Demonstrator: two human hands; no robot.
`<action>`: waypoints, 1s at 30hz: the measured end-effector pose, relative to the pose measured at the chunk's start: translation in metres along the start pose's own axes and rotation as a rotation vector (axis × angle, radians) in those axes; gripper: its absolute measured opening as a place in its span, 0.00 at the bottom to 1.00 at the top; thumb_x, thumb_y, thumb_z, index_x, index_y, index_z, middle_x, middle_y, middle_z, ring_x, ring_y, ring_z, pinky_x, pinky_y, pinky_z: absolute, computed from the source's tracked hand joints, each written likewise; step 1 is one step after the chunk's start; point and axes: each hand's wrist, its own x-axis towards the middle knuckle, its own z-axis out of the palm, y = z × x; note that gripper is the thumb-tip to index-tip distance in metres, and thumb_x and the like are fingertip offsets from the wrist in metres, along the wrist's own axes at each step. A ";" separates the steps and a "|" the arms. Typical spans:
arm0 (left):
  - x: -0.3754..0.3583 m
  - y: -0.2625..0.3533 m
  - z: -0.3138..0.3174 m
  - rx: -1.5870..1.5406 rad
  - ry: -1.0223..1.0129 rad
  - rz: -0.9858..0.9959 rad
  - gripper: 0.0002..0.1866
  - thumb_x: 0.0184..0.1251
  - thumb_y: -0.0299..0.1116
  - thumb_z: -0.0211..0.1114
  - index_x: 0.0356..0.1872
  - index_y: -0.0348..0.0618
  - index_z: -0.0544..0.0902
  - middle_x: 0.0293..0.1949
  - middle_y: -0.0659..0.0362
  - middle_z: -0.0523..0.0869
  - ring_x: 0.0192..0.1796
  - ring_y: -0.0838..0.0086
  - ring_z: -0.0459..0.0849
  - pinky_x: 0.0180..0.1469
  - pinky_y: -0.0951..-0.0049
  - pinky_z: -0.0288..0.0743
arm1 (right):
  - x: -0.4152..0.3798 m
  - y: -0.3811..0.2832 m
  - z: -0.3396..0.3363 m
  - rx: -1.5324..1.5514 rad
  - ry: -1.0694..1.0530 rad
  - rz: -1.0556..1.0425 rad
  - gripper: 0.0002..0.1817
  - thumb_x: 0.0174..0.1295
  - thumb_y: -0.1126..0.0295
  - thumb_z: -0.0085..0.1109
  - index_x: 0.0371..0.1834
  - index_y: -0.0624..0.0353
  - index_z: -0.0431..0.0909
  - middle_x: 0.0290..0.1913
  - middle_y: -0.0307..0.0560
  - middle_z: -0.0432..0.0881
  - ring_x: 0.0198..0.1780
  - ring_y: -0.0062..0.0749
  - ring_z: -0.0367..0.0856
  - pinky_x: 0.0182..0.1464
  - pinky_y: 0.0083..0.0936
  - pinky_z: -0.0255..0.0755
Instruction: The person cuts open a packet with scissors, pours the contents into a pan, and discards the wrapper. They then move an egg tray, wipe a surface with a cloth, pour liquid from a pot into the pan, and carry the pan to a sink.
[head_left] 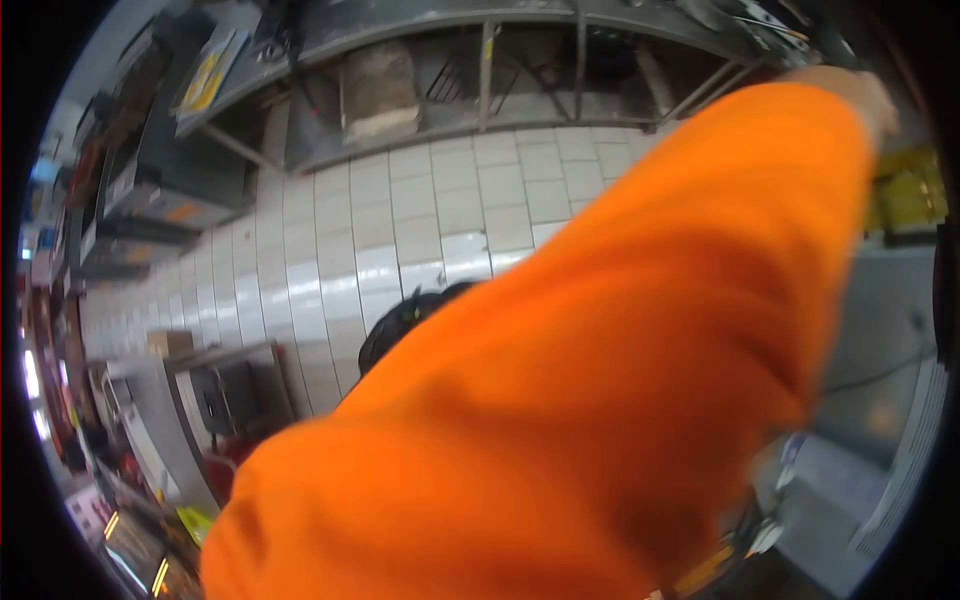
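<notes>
An orange sleeve [740, 200] fills much of the view and stretches toward the upper right. Past its end my right hand [875, 100] appears at the far right edge, small and blurred. Its fingers are smeared, so whether it holds anything is hidden from me. Close to this hand is the right end of a metal workbench [640, 22] with several dark metal items on it. Below the hand sits a yellow-green object [905, 190]. No part of my left hand shows.
White tiles [455, 190] cover the floor. Under the bench is a shelf with a worn slab [380, 90]. Grey cabinets [170, 195] stand at the left, and a metal stand [235, 390] at the lower left. A black object [395, 330] shows beside the sleeve. A cable [870, 380] runs at the right.
</notes>
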 end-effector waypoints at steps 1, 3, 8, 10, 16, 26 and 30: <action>-0.010 -0.008 -0.003 -0.001 -0.004 -0.044 0.19 0.54 0.41 0.61 0.48 0.51 0.78 0.49 0.55 0.79 0.50 0.60 0.79 0.46 0.59 0.75 | 0.005 0.019 -0.019 -0.044 -0.021 -0.012 0.18 0.51 0.68 0.55 0.46 0.62 0.72 0.37 0.51 0.79 0.41 0.37 0.79 0.40 0.27 0.74; -0.018 -0.023 -0.006 0.014 0.003 -0.109 0.18 0.55 0.41 0.60 0.48 0.51 0.78 0.48 0.55 0.79 0.49 0.60 0.79 0.45 0.59 0.75 | 0.036 0.046 -0.055 -0.116 -0.034 -0.049 0.18 0.50 0.68 0.56 0.45 0.62 0.72 0.37 0.52 0.79 0.40 0.38 0.79 0.40 0.28 0.74; 0.047 -0.058 0.016 0.085 0.060 -0.117 0.18 0.55 0.42 0.59 0.47 0.50 0.78 0.45 0.56 0.80 0.47 0.61 0.79 0.44 0.60 0.75 | 0.183 0.080 -0.122 -0.212 0.081 -0.143 0.18 0.48 0.68 0.57 0.43 0.61 0.73 0.37 0.52 0.80 0.40 0.40 0.79 0.40 0.29 0.74; 0.088 -0.094 0.033 0.117 0.077 -0.116 0.18 0.55 0.42 0.59 0.47 0.50 0.78 0.44 0.56 0.80 0.46 0.61 0.79 0.43 0.60 0.75 | 0.263 0.078 -0.144 -0.241 0.129 -0.181 0.18 0.48 0.68 0.58 0.42 0.61 0.73 0.36 0.53 0.80 0.39 0.41 0.79 0.40 0.30 0.73; 0.243 -0.166 0.090 0.106 0.037 -0.062 0.17 0.56 0.44 0.57 0.45 0.49 0.77 0.41 0.56 0.81 0.43 0.61 0.80 0.41 0.62 0.75 | 0.367 0.073 -0.227 -0.313 0.245 -0.146 0.17 0.45 0.68 0.60 0.40 0.61 0.74 0.36 0.53 0.80 0.39 0.44 0.79 0.40 0.32 0.73; 0.567 -0.136 0.251 0.017 -0.090 0.427 0.17 0.57 0.45 0.55 0.43 0.48 0.76 0.36 0.56 0.82 0.39 0.62 0.81 0.38 0.64 0.75 | 0.466 0.047 -0.226 -0.268 0.633 0.223 0.17 0.42 0.67 0.64 0.36 0.60 0.75 0.35 0.54 0.80 0.38 0.48 0.79 0.39 0.34 0.73; 0.677 -0.099 0.360 0.032 -0.105 0.711 0.17 0.57 0.46 0.54 0.43 0.47 0.76 0.35 0.56 0.82 0.37 0.63 0.81 0.37 0.64 0.75 | 0.565 0.068 -0.187 -0.188 0.857 0.403 0.16 0.40 0.67 0.65 0.34 0.60 0.76 0.35 0.55 0.81 0.37 0.49 0.80 0.39 0.36 0.73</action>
